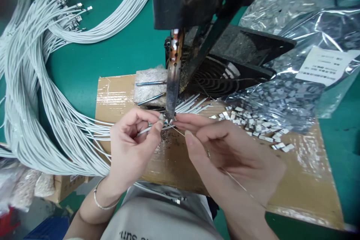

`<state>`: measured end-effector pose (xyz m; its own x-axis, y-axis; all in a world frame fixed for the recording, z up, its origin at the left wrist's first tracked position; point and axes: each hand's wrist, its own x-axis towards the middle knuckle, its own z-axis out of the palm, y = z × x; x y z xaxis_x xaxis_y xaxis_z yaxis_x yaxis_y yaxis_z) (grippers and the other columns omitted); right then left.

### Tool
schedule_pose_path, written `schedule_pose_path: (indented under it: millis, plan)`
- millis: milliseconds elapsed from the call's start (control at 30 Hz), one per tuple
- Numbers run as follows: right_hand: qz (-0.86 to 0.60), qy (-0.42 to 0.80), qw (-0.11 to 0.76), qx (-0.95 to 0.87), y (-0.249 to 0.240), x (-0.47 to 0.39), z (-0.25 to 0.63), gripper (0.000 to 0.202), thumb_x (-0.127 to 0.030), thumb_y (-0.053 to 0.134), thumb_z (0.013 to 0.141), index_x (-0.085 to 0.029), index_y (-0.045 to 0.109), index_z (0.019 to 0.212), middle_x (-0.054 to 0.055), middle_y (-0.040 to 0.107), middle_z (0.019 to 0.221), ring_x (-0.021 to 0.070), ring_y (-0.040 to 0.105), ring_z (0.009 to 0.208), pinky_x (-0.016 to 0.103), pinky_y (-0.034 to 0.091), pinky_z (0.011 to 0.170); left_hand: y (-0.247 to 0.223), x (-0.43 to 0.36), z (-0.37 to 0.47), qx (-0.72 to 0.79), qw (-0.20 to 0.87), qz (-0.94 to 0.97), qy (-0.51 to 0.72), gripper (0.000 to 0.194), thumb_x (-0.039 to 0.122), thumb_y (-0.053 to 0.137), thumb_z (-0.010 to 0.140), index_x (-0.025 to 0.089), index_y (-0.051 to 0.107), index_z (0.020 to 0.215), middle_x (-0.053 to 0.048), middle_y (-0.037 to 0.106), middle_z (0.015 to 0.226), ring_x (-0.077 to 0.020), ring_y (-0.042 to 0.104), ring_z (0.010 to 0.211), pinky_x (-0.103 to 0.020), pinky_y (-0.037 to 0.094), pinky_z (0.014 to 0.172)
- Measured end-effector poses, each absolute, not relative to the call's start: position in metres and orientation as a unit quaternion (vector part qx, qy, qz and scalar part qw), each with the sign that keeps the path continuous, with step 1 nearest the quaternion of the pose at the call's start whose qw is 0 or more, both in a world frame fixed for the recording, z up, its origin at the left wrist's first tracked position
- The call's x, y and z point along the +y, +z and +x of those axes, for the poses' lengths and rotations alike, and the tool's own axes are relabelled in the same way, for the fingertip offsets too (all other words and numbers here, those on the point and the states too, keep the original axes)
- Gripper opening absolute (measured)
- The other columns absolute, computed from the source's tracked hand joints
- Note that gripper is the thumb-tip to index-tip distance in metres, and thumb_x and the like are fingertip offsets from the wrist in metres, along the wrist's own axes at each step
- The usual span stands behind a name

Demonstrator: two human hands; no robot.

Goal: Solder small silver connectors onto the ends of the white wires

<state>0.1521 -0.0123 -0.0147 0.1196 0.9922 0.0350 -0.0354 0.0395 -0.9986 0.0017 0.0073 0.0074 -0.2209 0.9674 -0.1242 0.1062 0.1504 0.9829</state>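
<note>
My left hand (131, 144) is closed, its thumb and forefinger pinching the end of a white cable (144, 131) close under the tip of a soldering iron (173, 71). The iron points straight down from a dark stand. A thin strand of solder wire (237, 182) runs across the palm of my right hand (227, 153) and up to the tip. The fingers of that hand are closed around the strand, with the fingertips beside the iron. Small metal parts at the tip are partly hidden by my fingers. Several white cable ends (194, 105) lie just behind.
Thick bundles of white cables (25, 93) cover the left side. Loose small metal connectors (261, 124) lie on the cardboard (306, 180) at right, beside a clear plastic bag (298, 93) of more. A block (150, 92) stands left of the iron; the dark stand (225, 48) overhangs the middle.
</note>
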Motion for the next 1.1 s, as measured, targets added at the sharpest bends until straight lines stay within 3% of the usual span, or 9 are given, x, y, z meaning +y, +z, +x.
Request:
schedule_pose_path:
  millis: [433,700,1100]
  plan:
    - [-0.534,0.457,0.555,-0.444,-0.0139,-0.0139,0.1487,0.021,-0.009,0.075,0.095,-0.025,0.069,0.083,0.001,0.087,0.111,0.0186,0.085,0.105,0.030,0.068,0.097,0.0088,0.0069,0.0035,0.621,0.433,0.447,0.476,0.016,0.002,0.081,0.080,0.017,0.076,0.075,-0.001,0.079,0.083,-0.0031,0.052,0.056,-0.009,0.042,0.049]
    - [-0.532,0.454,0.555,-0.451,-0.0132,-0.0138,0.1498,0.022,-0.009,0.075,0.095,-0.026,0.070,0.083,0.002,0.087,0.111,0.0225,0.085,0.105,0.035,0.071,0.094,0.0113,0.0068,0.0043,0.632,0.430,0.441,0.471,0.017,0.003,0.083,0.077,0.018,0.076,0.074,-0.003,0.080,0.084,-0.0070,0.055,0.056,-0.016,0.043,0.048]
    - [-0.517,0.451,0.558,-0.467,-0.0143,-0.0131,0.1515,0.021,-0.008,0.076,0.095,-0.025,0.071,0.085,0.001,0.087,0.114,0.0187,0.086,0.104,0.029,0.070,0.096,0.0092,0.0068,0.0026,0.636,0.423,0.444,0.468,0.017,0.003,0.084,0.077,0.018,0.077,0.075,-0.003,0.080,0.087,-0.0067,0.052,0.056,-0.017,0.039,0.047]
